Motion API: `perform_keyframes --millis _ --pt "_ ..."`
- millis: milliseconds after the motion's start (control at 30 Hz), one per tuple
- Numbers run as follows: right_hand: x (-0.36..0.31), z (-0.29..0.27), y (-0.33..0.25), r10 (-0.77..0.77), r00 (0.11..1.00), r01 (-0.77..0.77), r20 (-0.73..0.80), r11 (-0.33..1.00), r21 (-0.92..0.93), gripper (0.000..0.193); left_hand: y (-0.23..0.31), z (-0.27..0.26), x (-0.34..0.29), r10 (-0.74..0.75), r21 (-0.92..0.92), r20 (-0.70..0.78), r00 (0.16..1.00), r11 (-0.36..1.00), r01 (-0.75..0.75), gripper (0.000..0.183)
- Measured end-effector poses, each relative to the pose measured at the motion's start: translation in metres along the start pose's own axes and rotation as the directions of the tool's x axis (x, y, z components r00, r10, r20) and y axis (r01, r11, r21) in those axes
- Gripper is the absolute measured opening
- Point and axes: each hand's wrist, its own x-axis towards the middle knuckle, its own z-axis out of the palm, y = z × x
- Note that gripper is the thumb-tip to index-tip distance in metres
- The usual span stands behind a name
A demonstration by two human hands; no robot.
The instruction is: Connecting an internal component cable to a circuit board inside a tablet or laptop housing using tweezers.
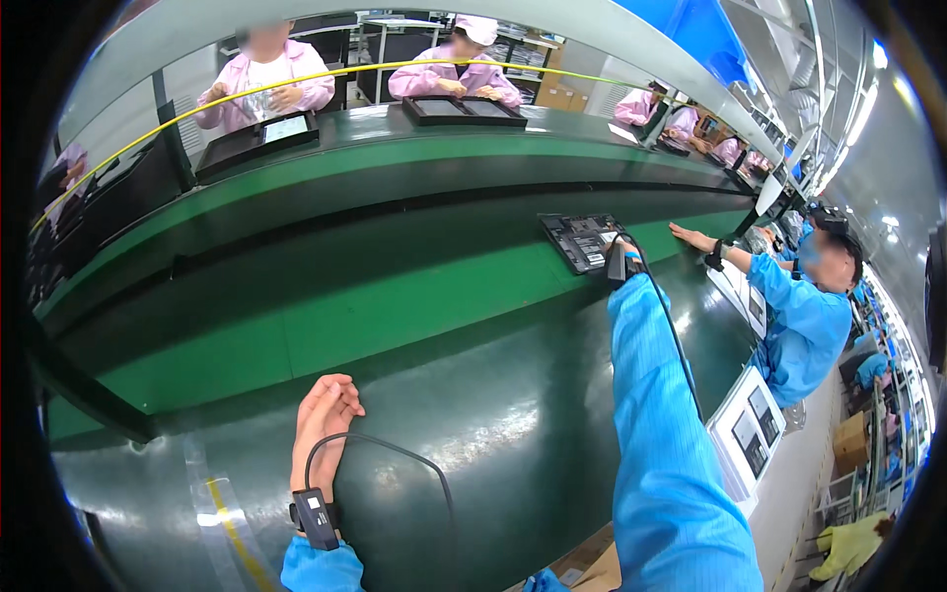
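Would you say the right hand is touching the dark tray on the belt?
Touching: the head view shows the right hand lying over the near edge of the dark tray, with no gap.

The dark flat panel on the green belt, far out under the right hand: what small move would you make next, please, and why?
Probably slide the dark flat rectangular panel back along the green conveyor belt toward the body. The right hand is at its near edge with the arm fully stretched, while the left hand lies flat and empty on the dark worktop, far from the panel.

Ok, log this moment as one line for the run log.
left hand: flat on the green conveyor belt, empty | right hand: reaching out, at the near edge of the dark open device tray | grip on tray: cannot tell
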Motion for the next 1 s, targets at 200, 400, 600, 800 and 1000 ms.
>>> perform_keyframes --millis 200,400,600,800,1000 --pt "0.035 0.023 0.019 -0.284 0.959 0.271 -0.007 0.923 -0.274 0.016 -0.002 0.002 -0.001 -0.004 -0.037 0.001 1.0 0.999 0.004 0.022" --pt "0.108 0.006 0.002 -0.872 0.374 0.838 0.315 0.172 -0.517 0.017 -0.003 0.01 0.004 -0.01 -0.056 0.025 1.0 0.998 0.011 0.023" --pt "0.105 -0.071 -0.08 -0.466 0.774 0.399 0.429 0.885 0.24 0.015 -0.015 0.037 0.02 -0.007 -0.17 0.178 0.984 0.985 0.038 0.025" --pt "-0.115 0.065 0.029 0.047 0.919 -0.129 0.391 0.974 0.187 0.02 -0.001 -0.004 -0.003 0.017 -0.035 0.02 1.0 0.999 -0.016 0.028" --pt "-0.406 0.048 0.088 -0.275 0.876 0.089 0.395 0.9 0.428 0.008 0.006 0.007 -0.012 -0.031 0.036 0.001 1.0 0.999 0.031 0.051"
